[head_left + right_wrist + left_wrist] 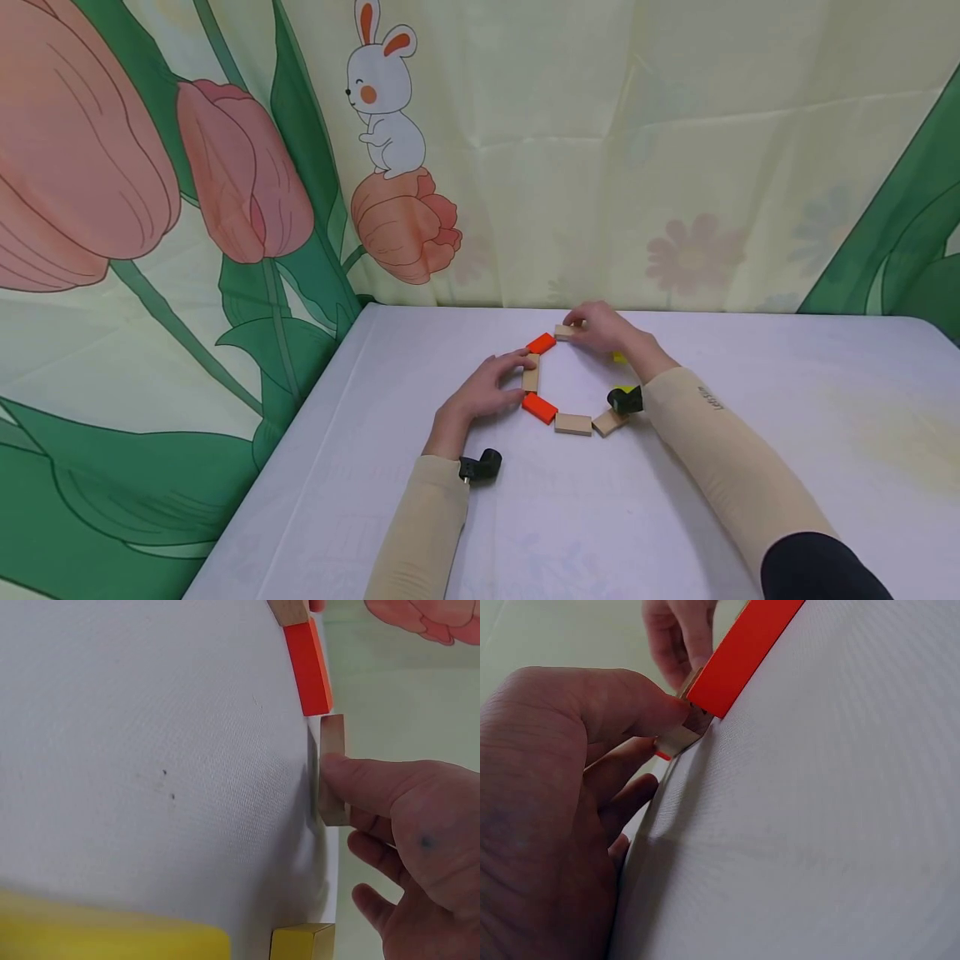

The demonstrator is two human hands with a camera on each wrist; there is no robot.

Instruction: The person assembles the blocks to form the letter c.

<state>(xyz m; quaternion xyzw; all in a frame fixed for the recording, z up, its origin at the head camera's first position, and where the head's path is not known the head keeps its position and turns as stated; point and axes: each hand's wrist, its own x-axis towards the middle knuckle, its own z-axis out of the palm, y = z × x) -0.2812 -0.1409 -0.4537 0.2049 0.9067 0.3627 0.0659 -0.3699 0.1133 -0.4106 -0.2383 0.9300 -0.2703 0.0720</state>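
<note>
Small red, yellow and plain wooden blocks form a rough ring on the white table. My right hand pinches a plain wooden block between thumb and fingers at the far side of the ring. In the right wrist view this block stands just past the end of a red block. On the ring's left side, my left hand holds another plain wooden block between thumb and fingers. That block sits between the far red block and a nearer red block. Fingers partly cover both held blocks.
Two more wooden blocks, one in front and one angled, make up the near side. Yellow blocks on the right are partly hidden by my right arm. A printed curtain hangs behind the table's far edge.
</note>
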